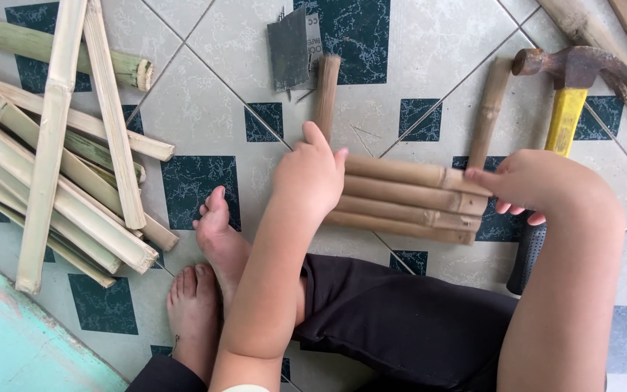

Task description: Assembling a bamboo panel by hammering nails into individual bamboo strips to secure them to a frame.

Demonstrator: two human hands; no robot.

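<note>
Several short brown bamboo slats (408,197) lie side by side on the tiled floor, forming a small panel. My left hand (309,176) presses on the panel's left end, fingers resting over the slat ends. My right hand (538,183) touches the panel's right end with its fingertips. Two upright slats run crosswise at the panel's ends: a left cross slat (326,91) and a right cross slat (489,109). Neither hand lifts anything.
A rusty claw hammer (566,109) with a yellow and black handle lies right of the panel. A pile of long split bamboo strips (67,167) lies at left. A small dark packet (289,48) sits at the top. My bare feet (208,268) rest below.
</note>
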